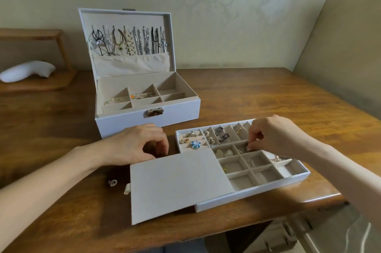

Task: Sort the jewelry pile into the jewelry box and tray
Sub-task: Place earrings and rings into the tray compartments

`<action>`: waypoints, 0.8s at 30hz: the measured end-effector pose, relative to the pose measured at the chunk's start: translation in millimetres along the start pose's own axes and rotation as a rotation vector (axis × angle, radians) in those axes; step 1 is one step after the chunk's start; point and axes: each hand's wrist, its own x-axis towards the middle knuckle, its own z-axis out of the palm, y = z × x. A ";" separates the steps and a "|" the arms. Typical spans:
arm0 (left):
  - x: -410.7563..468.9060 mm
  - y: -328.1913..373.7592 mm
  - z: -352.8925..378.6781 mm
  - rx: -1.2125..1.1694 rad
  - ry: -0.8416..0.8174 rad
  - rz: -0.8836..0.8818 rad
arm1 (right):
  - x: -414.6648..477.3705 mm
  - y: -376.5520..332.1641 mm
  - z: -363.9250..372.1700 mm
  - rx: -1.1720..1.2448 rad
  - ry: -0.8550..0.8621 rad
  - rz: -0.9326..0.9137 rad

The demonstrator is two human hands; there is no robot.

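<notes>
An open white jewelry box [171, 114] stands at the back of the table, with necklaces [127, 43] hanging in its lid and bracelets in two front compartments. A white compartment tray [296, 178] lies in front, holding rings, earrings and a blue flower brooch [195, 144]. My right hand [268, 135] reaches into a middle tray compartment and pinches a small metal piece [246, 148]. My left hand [140, 143] hovers left of the tray with fingers curled down onto the table; what it touches is hidden. A small clear ring [112, 182] lies loose near my left forearm.
A grey flat pad [177, 186] lies tilted over the tray's left part. A small white piece [127, 188] sits at its left edge. A wooden shelf with a white bust stand [26, 71] is at the far left. The table edge runs close on the right.
</notes>
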 end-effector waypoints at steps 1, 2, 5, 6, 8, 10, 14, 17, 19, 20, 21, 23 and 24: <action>1.0 0.8 0.9 -0.001 0.000 0.002 | -0.7 -0.3 0.0 0.019 0.004 0.008; 1.4 1.4 1.5 -0.004 0.002 0.006 | -1.2 -0.4 -0.5 0.049 0.017 0.016; -0.9 5.2 1.6 0.008 0.007 0.014 | -2.2 -1.2 -2.6 0.184 0.107 0.018; -2.6 8.2 2.1 0.022 0.003 0.020 | -2.7 -2.6 -2.8 0.231 0.142 0.002; -6.0 15.3 4.7 0.054 -0.005 0.040 | -4.8 -11.3 -3.1 0.325 0.181 -0.073; -10.0 20.2 7.2 0.100 0.016 0.044 | -7.5 -27.0 -1.1 0.376 0.179 -0.219; -15.2 16.8 6.7 0.218 0.092 0.020 | -4.7 -60.1 10.5 0.376 0.177 -0.443; -15.5 13.9 3.1 0.229 0.105 0.021 | 4.4 -77.4 15.1 0.419 0.194 -0.503; -14.8 15.2 1.9 0.205 0.092 0.028 | 10.2 -82.6 13.4 0.482 0.207 -0.499; -14.3 16.0 2.0 0.190 0.091 0.029 | 12.4 -83.3 11.9 0.510 0.210 -0.491; -13.4 16.2 2.6 0.176 0.093 0.032 | 13.8 -83.1 10.3 0.536 0.207 -0.483; -11.7 15.3 4.1 0.166 0.089 0.044 | 14.2 -81.1 8.1 0.591 0.196 -0.462; -11.2 14.5 4.7 0.163 0.085 0.047 | 13.7 -79.2 7.5 0.619 0.194 -0.444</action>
